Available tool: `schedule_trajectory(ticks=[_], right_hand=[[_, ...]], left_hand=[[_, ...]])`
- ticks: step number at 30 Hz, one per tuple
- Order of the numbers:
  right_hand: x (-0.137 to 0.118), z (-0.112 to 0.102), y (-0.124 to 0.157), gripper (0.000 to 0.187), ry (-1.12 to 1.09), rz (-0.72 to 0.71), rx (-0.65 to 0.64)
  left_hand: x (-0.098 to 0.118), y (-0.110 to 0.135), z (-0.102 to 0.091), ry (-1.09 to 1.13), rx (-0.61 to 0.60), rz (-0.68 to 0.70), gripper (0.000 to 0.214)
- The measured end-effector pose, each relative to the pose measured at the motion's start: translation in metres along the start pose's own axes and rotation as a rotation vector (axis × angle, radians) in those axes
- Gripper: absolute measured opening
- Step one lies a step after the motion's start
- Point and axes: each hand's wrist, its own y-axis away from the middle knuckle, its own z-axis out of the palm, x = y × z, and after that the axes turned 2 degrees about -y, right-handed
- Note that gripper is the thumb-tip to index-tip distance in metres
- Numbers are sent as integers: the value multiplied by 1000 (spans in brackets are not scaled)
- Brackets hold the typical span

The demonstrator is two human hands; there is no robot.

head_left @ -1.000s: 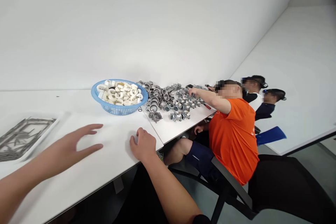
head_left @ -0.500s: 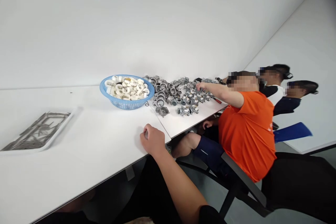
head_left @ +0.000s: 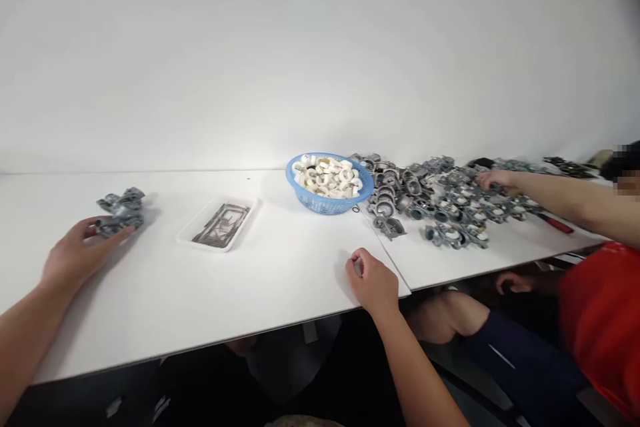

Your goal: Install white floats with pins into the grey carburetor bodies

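At the left of the table, my left hand [head_left: 80,255] has its thumb and fingers around the near side of a grey metal carburetor body [head_left: 123,208]. This casting rests on the white tabletop, possibly with another against it; I cannot tell how many. My right hand [head_left: 375,281] lies near the table's front edge, fingers curled into a loose fist with nothing visible in it. Beyond it stands a blue plastic basket [head_left: 327,206] heaped with white ring-shaped parts [head_left: 330,177]. Between my hands lies a shallow white tray [head_left: 186,238] with thin grey strips or pins [head_left: 220,227].
Right of the basket, many grey castings [head_left: 395,190] crowd the adjoining table. A co-worker's hand [head_left: 495,180] reaches among them. A red-handled tool [head_left: 557,222] lies near the co-worker's forearm. One small black ring [head_left: 355,209] sits beside the basket. A wall rises behind the tables.
My view has swung left, bringing my left hand and the carburetor body into sight. The right hand stays curled on the table by the seam. The co-worker's arm remains over the castings.
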Motion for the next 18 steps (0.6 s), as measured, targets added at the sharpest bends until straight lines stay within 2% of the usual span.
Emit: schedule_trajectory(ticks=[2, 7, 13, 15, 18], right_hand=[[-3, -3, 1, 14, 17, 9, -17], [-9, -9, 3, 14, 20, 7, -26], [-12, -12, 5, 16, 5, 25, -33], [-11, -12, 5, 17, -2, 17, -23], [-7, -10, 4, 20, -4, 20, -36]], left_hand=[[-5, -6, 4, 39, 10, -36, 76], [-1, -7, 7, 134, 57, -97, 65], [-4, 2, 6, 203, 104, -57, 56], [-4, 6, 9, 181, 151, 18, 50], [-6, 10, 16, 125, 297, 302, 37]])
